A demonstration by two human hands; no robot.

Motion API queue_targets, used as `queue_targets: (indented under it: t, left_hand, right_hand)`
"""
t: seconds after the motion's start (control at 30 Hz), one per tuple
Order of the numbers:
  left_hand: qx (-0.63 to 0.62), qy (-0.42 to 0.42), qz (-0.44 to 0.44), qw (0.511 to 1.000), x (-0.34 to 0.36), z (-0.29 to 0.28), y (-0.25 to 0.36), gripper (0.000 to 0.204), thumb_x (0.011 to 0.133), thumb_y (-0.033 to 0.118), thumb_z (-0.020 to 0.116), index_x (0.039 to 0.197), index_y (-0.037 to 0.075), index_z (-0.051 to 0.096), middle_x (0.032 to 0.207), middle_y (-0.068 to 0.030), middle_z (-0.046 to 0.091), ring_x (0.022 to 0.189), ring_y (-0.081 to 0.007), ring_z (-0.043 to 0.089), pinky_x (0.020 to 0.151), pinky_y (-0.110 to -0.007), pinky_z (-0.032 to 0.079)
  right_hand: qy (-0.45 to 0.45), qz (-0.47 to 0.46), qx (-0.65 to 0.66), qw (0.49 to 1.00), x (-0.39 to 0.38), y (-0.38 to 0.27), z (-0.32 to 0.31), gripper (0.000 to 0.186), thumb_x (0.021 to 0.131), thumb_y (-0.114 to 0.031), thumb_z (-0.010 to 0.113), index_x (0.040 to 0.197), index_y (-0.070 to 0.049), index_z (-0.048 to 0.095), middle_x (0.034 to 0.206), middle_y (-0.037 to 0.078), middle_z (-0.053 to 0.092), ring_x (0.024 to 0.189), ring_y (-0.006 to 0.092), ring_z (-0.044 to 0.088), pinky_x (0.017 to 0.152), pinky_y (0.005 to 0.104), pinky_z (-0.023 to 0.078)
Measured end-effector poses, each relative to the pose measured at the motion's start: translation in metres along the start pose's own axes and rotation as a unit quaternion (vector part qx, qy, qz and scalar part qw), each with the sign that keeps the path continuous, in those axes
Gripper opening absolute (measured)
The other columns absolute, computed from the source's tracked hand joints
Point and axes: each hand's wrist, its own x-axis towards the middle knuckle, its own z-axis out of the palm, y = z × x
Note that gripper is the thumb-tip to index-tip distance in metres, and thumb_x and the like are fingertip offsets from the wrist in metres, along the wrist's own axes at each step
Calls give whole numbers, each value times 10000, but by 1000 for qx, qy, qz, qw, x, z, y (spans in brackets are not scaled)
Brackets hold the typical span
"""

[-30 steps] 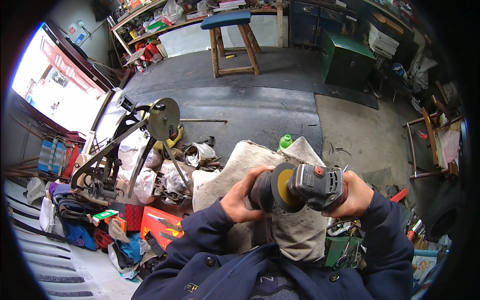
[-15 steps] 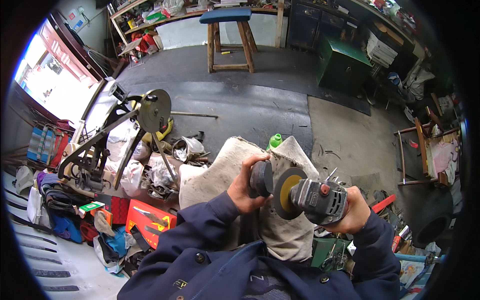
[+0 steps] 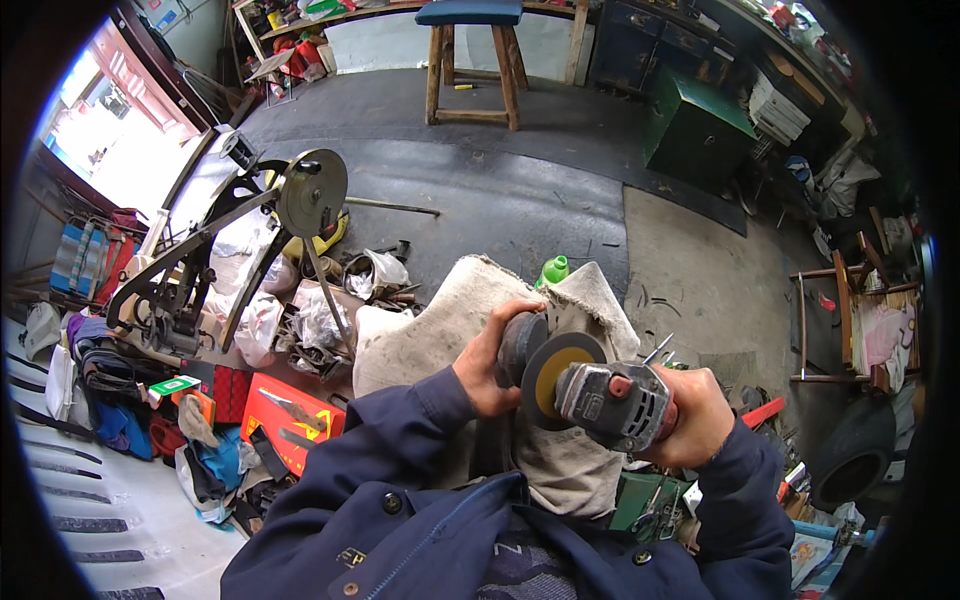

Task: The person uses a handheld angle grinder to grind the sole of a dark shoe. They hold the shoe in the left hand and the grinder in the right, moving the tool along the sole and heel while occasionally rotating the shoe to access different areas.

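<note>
My left hand (image 3: 485, 360) is closed around a dark, rounded block (image 3: 523, 338), held upright just beside the grinder's disc. My right hand (image 3: 692, 410) grips a grey angle grinder (image 3: 618, 403) with a red button; its black-rimmed disc with a yellow face (image 3: 553, 368) is at or very near the block, and I cannot tell whether they touch. Under both hands a stained cream cloth (image 3: 410, 350) lies over my lap. A green plastic bottle (image 3: 553, 270) stands just beyond the cloth.
A black metal machine with a wheel (image 3: 312, 190) stands at left among bags and clutter, beside a red box (image 3: 290, 420). Ahead are a padded wooden stool (image 3: 468, 16) and a green metal chest (image 3: 695, 120). A wooden chair (image 3: 860, 320) and a tyre (image 3: 850, 450) are at right.
The block and my left hand have shifted upward and slightly tilted; the grinder has moved left and tilted, its disc now nearer the block. The view has shifted a little, too.
</note>
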Motion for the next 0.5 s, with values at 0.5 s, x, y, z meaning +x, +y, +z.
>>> queue_targets:
  t: [0.5]
  left_hand:
    - [-42, -25, -29, 998, -1, 3, 7, 1191, 739, 70, 1040, 1671, 87, 299, 1650, -184, 476, 1546, -299, 494, 1276, -439, 422]
  right_hand:
    - [-32, 33, 99, 994, 5, 17, -4, 559, 683, -85, 934, 1210, -50, 751, 966, 104, 816, 861, 188, 790, 867, 338, 624]
